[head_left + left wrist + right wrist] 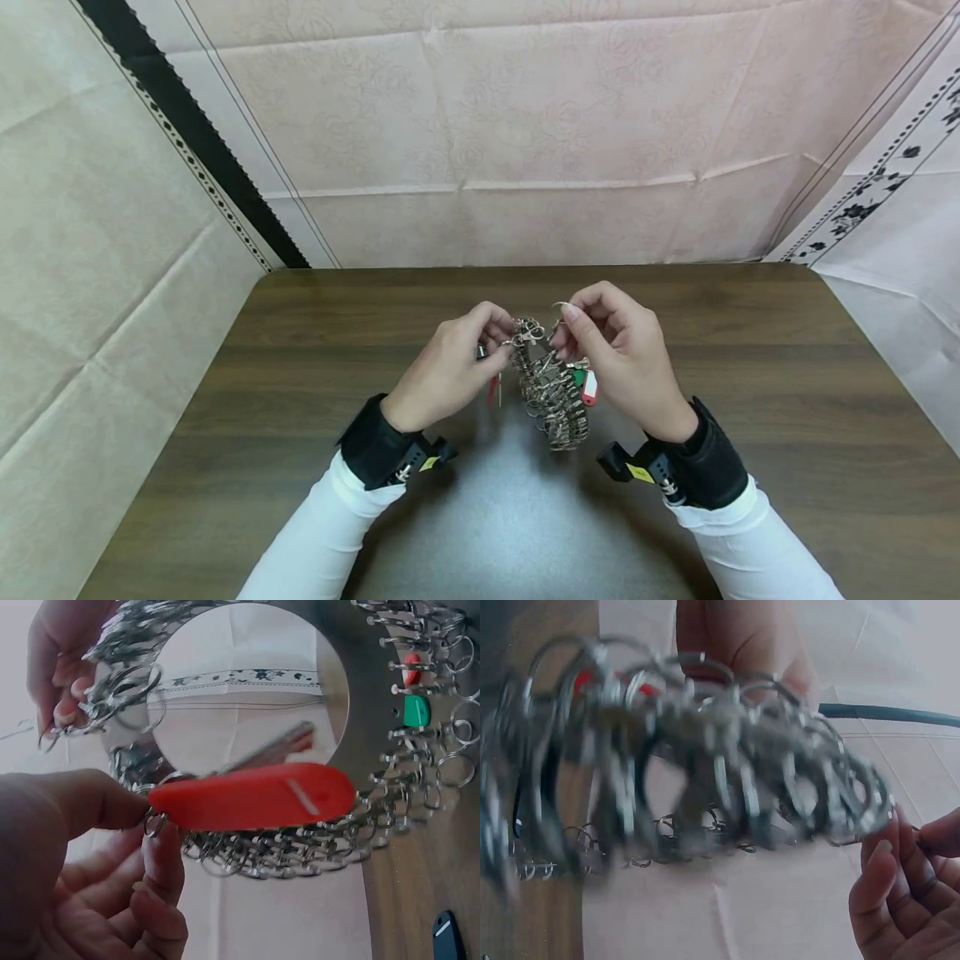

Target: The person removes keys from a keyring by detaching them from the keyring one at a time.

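From the head camera, both hands are up over the middle of a brown table (750, 375). The left hand (450, 371) and the right hand (622, 354) each pinch the top of a big bunch of metal key rings (551, 392). The bunch hangs down between them. A small green and red tag (585, 383) sits at 3 o'clock on the bunch, just by the right hand.

From the left wrist camera, the left hand (82, 877) pinches the ring of an orange key tag (251, 796) with thumb and finger. The bunch of rings (300, 851) curves around behind it. The right hand (64, 671) holds rings at 10 o'clock.

From the right wrist camera, the blurry bunch (705, 780) fills the middle. The right hand's fingers (900, 900) are curled at 4 o'clock. The left hand (739, 645) grips the bunch at 12 o'clock.
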`<state>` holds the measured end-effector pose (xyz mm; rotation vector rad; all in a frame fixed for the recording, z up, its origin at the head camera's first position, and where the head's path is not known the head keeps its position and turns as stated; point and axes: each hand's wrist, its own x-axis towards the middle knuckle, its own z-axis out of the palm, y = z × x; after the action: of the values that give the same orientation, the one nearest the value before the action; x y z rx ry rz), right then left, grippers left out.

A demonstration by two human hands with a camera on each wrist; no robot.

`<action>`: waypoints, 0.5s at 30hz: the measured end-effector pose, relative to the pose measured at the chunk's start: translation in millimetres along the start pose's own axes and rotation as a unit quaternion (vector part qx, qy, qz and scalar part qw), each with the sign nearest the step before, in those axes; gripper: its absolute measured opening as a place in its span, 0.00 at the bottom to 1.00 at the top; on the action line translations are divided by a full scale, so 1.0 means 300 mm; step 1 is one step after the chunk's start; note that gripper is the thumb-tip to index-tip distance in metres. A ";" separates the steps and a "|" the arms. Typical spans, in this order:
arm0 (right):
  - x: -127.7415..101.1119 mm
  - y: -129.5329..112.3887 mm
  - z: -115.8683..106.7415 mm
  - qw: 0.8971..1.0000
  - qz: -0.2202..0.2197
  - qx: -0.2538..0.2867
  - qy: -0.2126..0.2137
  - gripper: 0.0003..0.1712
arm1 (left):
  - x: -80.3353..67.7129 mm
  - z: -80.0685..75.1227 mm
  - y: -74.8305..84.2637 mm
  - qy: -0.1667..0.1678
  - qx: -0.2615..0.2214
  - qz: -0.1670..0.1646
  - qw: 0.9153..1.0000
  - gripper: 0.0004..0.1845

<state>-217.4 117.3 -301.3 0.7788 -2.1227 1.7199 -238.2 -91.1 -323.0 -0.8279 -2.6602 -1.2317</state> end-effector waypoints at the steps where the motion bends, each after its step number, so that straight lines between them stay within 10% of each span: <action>1: 0.001 0.000 -0.001 1.000 0.000 0.004 0.003 0.03 | -0.001 -0.005 -0.002 -0.011 -0.001 0.000 1.000 0.06; 8: 0.005 0.006 -0.006 1.000 0.001 0.022 0.019 0.05 | -0.005 -0.041 -0.013 -0.074 0.024 0.015 0.997 0.07; 15: 0.007 0.009 -0.010 0.999 0.020 0.031 0.018 0.05 | -0.009 -0.071 -0.013 -0.038 0.010 0.030 0.999 0.10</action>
<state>-220.9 120.2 -301.5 0.7208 -2.0849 1.8143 -240.9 -109.8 -312.3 -0.9614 -2.6802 -1.1799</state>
